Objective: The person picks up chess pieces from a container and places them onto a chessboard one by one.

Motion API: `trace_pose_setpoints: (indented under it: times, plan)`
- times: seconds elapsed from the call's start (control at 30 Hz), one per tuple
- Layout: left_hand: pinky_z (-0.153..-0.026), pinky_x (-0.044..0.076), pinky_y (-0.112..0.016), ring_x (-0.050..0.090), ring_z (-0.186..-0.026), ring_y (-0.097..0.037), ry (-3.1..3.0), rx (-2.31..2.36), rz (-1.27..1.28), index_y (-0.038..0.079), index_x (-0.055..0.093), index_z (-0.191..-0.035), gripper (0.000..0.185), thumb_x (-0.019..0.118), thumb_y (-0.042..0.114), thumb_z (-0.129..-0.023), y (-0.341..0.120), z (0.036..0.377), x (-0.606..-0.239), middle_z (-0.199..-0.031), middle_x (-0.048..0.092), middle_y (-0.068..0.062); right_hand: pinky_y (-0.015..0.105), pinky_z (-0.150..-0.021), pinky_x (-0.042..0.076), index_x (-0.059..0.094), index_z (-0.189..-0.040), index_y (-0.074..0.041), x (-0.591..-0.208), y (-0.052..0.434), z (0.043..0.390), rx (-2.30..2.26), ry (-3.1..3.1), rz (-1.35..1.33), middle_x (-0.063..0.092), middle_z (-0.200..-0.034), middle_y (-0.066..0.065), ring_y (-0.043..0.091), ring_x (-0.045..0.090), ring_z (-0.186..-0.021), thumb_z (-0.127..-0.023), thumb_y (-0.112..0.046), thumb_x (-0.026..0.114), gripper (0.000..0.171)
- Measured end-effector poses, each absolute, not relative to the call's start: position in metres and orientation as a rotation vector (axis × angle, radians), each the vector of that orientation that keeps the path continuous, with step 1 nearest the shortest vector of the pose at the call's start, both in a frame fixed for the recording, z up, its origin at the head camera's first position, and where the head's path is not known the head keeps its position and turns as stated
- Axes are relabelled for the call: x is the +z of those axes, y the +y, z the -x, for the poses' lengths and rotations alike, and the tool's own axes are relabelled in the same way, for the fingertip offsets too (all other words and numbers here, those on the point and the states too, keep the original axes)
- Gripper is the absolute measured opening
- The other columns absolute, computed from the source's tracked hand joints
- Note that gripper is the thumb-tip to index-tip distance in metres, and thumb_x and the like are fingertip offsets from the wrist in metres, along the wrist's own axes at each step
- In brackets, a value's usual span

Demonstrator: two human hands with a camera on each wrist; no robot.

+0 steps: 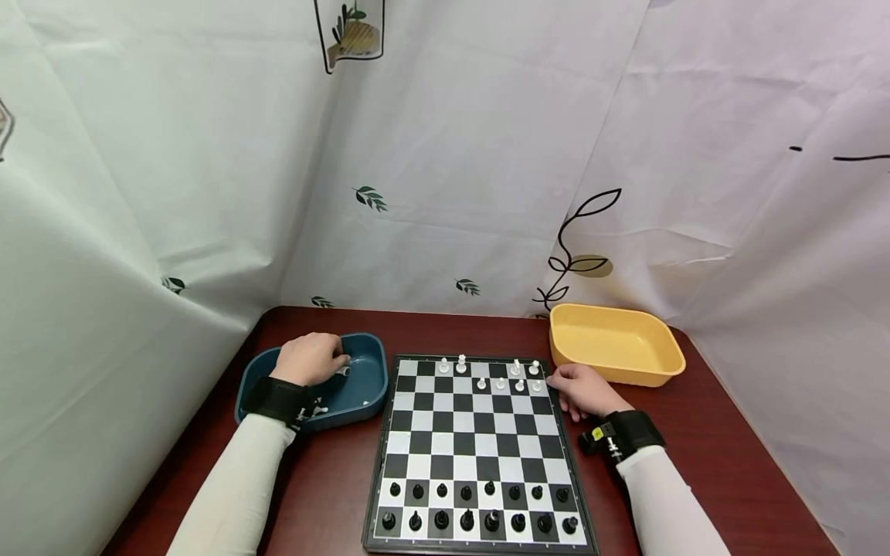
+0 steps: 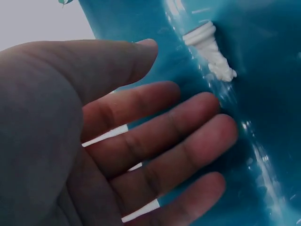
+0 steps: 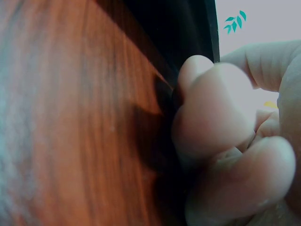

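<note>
My left hand (image 1: 310, 360) reaches into the blue tray (image 1: 375, 390) with its fingers loosely spread. In the left wrist view, a white chess piece (image 2: 210, 51), possibly a knight, lies on its side just beyond the fingertips, untouched. At the far right edge of the chessboard (image 1: 442, 443) rests my right hand (image 1: 585, 388), loosely curled with its fingertips against the black side. White chess pieces (image 1: 462, 365) stand on part of the two far rows. Black chess pieces (image 1: 467, 520) fill the two near rows.
A yellow tray (image 1: 619, 340) sits at the back right, beyond my right hand. More small white pieces (image 1: 320, 408) lie in the blue tray near the left wrist. The reddish-brown table (image 1: 327, 494) meets patterned white fabric (image 1: 445, 154) at the back and sides.
</note>
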State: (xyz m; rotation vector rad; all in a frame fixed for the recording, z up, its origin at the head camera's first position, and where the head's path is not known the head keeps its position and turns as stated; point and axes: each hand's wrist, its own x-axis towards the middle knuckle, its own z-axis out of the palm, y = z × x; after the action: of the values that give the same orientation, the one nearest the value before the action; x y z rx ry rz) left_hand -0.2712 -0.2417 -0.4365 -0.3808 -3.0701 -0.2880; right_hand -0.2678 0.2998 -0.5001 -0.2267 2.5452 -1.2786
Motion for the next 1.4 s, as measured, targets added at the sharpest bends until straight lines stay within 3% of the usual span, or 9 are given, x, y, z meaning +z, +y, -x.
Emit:
trace_pose_setpoints:
  times: [0.13, 0.37, 0.5, 0.63, 0.73, 1.07, 1.4]
  plan:
    - [-0.060, 0.046, -0.037, 0.058, -0.066, -0.018, -3.116, -0.288, 0.371, 0.012, 0.081, -0.093, 0.022, 0.081, 0.031, -0.103, -0.238, 0.273, -0.440, -0.076, 0.067, -0.002, 0.029, -0.042, 0.041, 0.062, -0.088, -0.007, -0.499, 0.299, 0.268, -1.271, 2.554, 0.223, 0.064, -0.065, 0.007, 0.018, 0.058, -0.043, -0.111, -0.029, 0.063, 0.031]
    - [-0.064, 0.053, -0.039, 0.062, -0.072, -0.017, -3.137, -0.250, 0.351, 0.009, 0.085, -0.105, 0.024, 0.084, 0.033, -0.100, -0.231, 0.273, -0.443, -0.092, 0.077, -0.006, 0.029, -0.043, 0.041, 0.062, -0.089, -0.007, -0.499, 0.299, 0.268, -1.248, 2.563, 0.215, 0.064, -0.066, 0.007, 0.019, 0.058, -0.043, -0.111, -0.029, 0.062, 0.031]
    - [-0.063, 0.051, -0.038, 0.061, -0.071, -0.016, -3.123, -0.228, 0.379, 0.010, 0.086, -0.105, 0.021, 0.086, 0.030, -0.099, -0.227, 0.270, -0.443, -0.091, 0.078, -0.004, 0.030, -0.043, 0.041, 0.062, -0.088, -0.007, -0.500, 0.298, 0.268, -1.247, 2.567, 0.212, 0.064, -0.066, 0.007, 0.019, 0.058, -0.044, -0.111, -0.029, 0.062, 0.032]
    - [-0.059, 0.045, -0.035, 0.056, -0.065, -0.016, -3.118, -0.218, 0.388, 0.013, 0.084, -0.091, 0.012, 0.086, 0.022, -0.099, -0.223, 0.269, -0.443, -0.075, 0.068, 0.000, 0.029, -0.043, 0.041, 0.061, -0.088, -0.007, -0.500, 0.298, 0.268, -1.246, 2.568, 0.213, 0.064, -0.066, 0.007, 0.019, 0.058, -0.044, -0.111, -0.029, 0.062, 0.032]
    - [-0.058, 0.041, -0.035, 0.053, -0.063, -0.018, -3.117, -0.227, 0.390, 0.015, 0.079, -0.081, 0.017, 0.084, 0.015, -0.098, -0.222, 0.269, -0.444, -0.067, 0.058, 0.001, 0.029, -0.043, 0.041, 0.062, -0.088, -0.007, -0.500, 0.298, 0.268, -1.249, 2.564, 0.210, 0.064, -0.066, 0.007, 0.018, 0.058, -0.043, -0.111, -0.028, 0.062, 0.031]
    - [-0.058, 0.034, -0.034, 0.039, -0.059, -0.019, -3.156, -0.356, 0.403, 0.017, 0.048, -0.063, 0.041, 0.071, -0.003, -0.091, -0.225, 0.266, -0.445, -0.066, 0.031, 0.002, 0.029, -0.043, 0.042, 0.064, -0.091, -0.007, -0.500, 0.299, 0.267, -1.250, 2.556, 0.207, 0.064, -0.065, 0.007, 0.018, 0.059, -0.044, -0.110, -0.029, 0.063, 0.029]
    - [-0.058, 0.035, -0.033, 0.039, -0.058, -0.018, -3.201, -0.441, 0.414, 0.016, 0.048, -0.066, 0.038, 0.073, 0.000, -0.089, -0.229, 0.267, -0.441, -0.066, 0.032, 0.002, 0.029, -0.043, 0.042, 0.063, -0.090, -0.007, -0.499, 0.299, 0.267, -1.251, 2.557, 0.212, 0.064, -0.065, 0.007, 0.019, 0.059, -0.044, -0.110, -0.029, 0.064, 0.030]
